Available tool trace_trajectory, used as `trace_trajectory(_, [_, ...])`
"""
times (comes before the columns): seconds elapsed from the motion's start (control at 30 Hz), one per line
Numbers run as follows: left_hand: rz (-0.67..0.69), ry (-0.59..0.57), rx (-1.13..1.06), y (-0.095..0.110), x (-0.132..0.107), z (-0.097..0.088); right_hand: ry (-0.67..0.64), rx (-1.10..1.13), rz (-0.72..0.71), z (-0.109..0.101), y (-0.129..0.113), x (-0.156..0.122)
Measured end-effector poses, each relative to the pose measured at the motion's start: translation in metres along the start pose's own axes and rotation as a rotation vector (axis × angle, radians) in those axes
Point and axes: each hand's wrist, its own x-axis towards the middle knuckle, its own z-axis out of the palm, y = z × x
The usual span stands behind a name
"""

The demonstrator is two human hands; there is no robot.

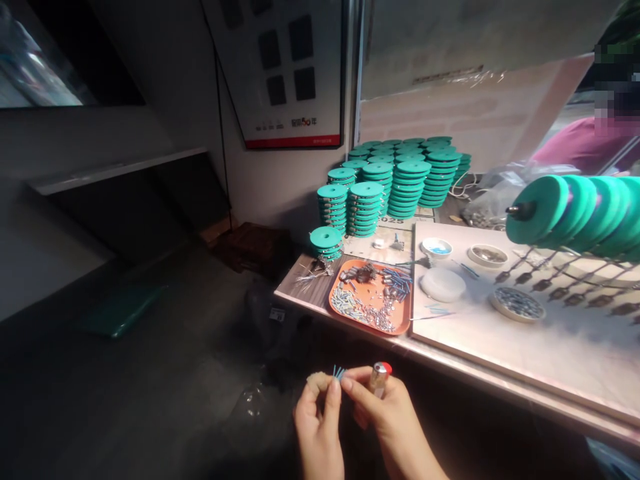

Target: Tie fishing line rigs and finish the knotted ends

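Low in the head view, below the table edge, my left hand (318,420) pinches a small bundle of thin blue tubes (339,372) between thumb and fingers. My right hand (385,413) is closed round a lighter (380,377) with a red and silver top, held upright just right of the tubes. The two hands nearly touch. An orange tray (400,323) with small metal parts and more blue tubes lies on the table above the hands.
Stacks of teal discs (395,180) stand at the table's back. A row of teal discs on a rod (575,213) hangs at the right over several hooks. White dishes (443,285), (517,304) lie on the bench. A person in a pink top (575,143) sits behind.
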Motion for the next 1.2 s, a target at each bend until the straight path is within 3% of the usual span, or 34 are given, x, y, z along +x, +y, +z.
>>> trace_trajectory(0.53, [0.075,0.048,0.038,0.000,-0.003,0.002,-0.022,0.082,-0.011,0.001,0.008,0.002])
trace_trajectory(0.77, [0.052,-0.008,0.064,-0.004,0.001,-0.003,-0.003,0.051,0.002,0.004,0.003,-0.001])
trace_trajectory(1.2, [0.014,0.020,0.028,-0.012,0.000,-0.004,0.019,0.062,0.002,0.004,0.006,0.000])
